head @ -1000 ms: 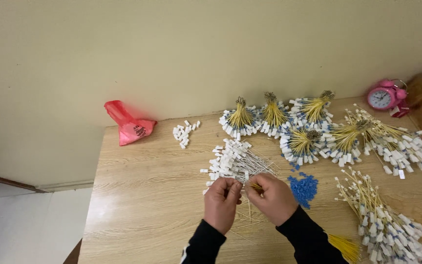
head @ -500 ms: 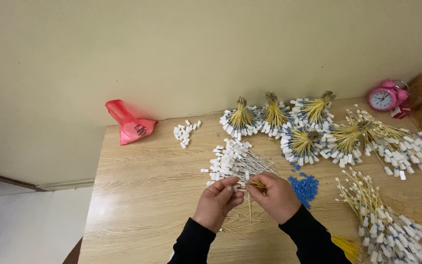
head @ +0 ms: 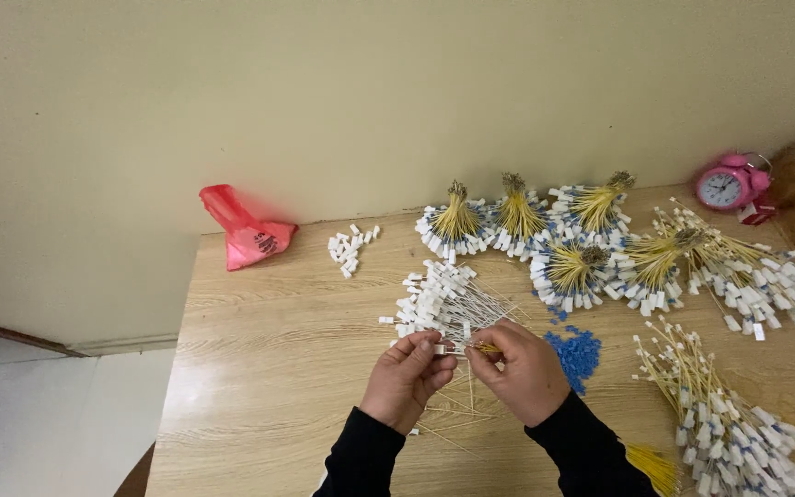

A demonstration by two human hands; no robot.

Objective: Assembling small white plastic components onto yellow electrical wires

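Both hands have stayed in almost the same spot since a moment ago; they have only slid a tiny bit lower on the desk (head: 259, 368), and the fingertips are pressed closer together.

The left hand (head: 407, 382) and the right hand (head: 522, 368) meet in the middle, with their fingertips almost touching. Between them is one thin stick with a white tag (head: 448, 348). The left fingers are pinched on the white tag end. The right fingers are pinched on the yellow stick end. So the stick lies sideways, from left to right, with the tag toward the left hand. Both hands are just as near to it, since each holds one end.

Just above the hands, touching the desk, is a loose fan of white-tagged sticks (head: 443, 304), with the tags pointing up and to the left. A small heap of blue bits (head: 577, 354) lies just beside the right hand. A few bare thin sticks (head: 443, 425) lie under the wrists.

Farther back are tied bunches of yellow sticks (head: 554, 230), a little pile of white tags (head: 350, 248), a red plastic bag (head: 246, 235) and a pink alarm clock (head: 724, 184).
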